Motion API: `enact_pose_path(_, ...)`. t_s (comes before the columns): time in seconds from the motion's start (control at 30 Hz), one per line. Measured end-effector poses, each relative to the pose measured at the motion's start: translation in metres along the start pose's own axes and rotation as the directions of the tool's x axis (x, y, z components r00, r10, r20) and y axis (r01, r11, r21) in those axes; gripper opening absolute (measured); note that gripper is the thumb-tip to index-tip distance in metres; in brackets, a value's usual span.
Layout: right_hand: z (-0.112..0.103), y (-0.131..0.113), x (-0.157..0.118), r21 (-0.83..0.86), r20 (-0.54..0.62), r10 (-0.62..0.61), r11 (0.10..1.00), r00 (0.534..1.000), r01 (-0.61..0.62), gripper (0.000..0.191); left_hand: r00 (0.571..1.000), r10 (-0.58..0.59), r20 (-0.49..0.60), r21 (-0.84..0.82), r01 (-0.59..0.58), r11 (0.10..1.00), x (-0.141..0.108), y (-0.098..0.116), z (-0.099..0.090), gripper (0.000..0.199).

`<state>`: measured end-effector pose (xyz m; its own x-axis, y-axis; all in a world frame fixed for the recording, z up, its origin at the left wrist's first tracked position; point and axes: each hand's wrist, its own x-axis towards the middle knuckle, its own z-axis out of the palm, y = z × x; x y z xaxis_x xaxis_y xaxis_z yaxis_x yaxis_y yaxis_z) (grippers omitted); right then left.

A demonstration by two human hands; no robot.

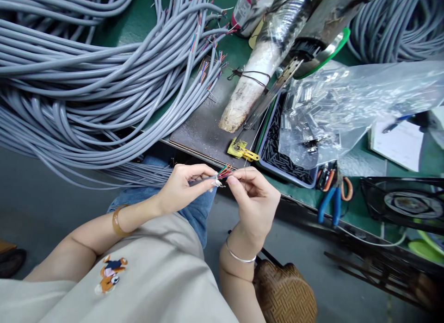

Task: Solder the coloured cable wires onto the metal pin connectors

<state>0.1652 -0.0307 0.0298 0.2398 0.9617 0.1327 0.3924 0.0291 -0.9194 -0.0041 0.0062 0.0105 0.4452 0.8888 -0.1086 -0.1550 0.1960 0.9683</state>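
Observation:
My left hand pinches the stripped end of a grey cable close to the table's front edge. Coloured wires, red, orange and green among them, fan out of that end, and a whitish scrap shows at the fingertips. On the other side, my right hand has thumb and forefinger closed on the tips of the coloured wires. Behind my left hand, more grey cables run off to the left across my lap. Just beyond the hands lies a yellow clip-like piece at the table edge.
Thick bundles of grey cables cover the left of the table. A tray of small black tubes stands right of centre, partly under a clear plastic bag. Blue-handled pliers hang over the edge. A wrapped duct reaches down above.

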Motion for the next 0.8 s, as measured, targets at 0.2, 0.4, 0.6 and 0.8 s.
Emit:
enact_pose_path(0.2,0.001,0.002,0.004,0.156,0.038,0.086,0.983,0.996,-0.091,0.009,1.000,0.019,0.022,0.104,-0.022,0.994,-0.001,0.000,0.000,0.020)
enact_pose_path(0.4,-0.001,0.000,0.001,0.163,0.053,0.098,0.981,0.994,-0.105,0.012,0.999,0.013,0.039,0.188,-0.020,0.982,-0.001,0.003,0.001,0.019)
enact_pose_path(0.6,0.004,-0.002,-0.008,0.046,-0.056,-0.030,0.998,0.998,0.033,0.015,0.999,0.033,-0.032,0.014,-0.033,0.999,-0.001,0.001,0.009,0.025)
enact_pose_path(0.8,0.012,-0.006,-0.013,-0.070,-0.124,-0.175,0.983,0.977,0.168,0.011,0.991,0.043,-0.123,-0.088,-0.054,0.995,-0.001,0.002,0.018,0.010)
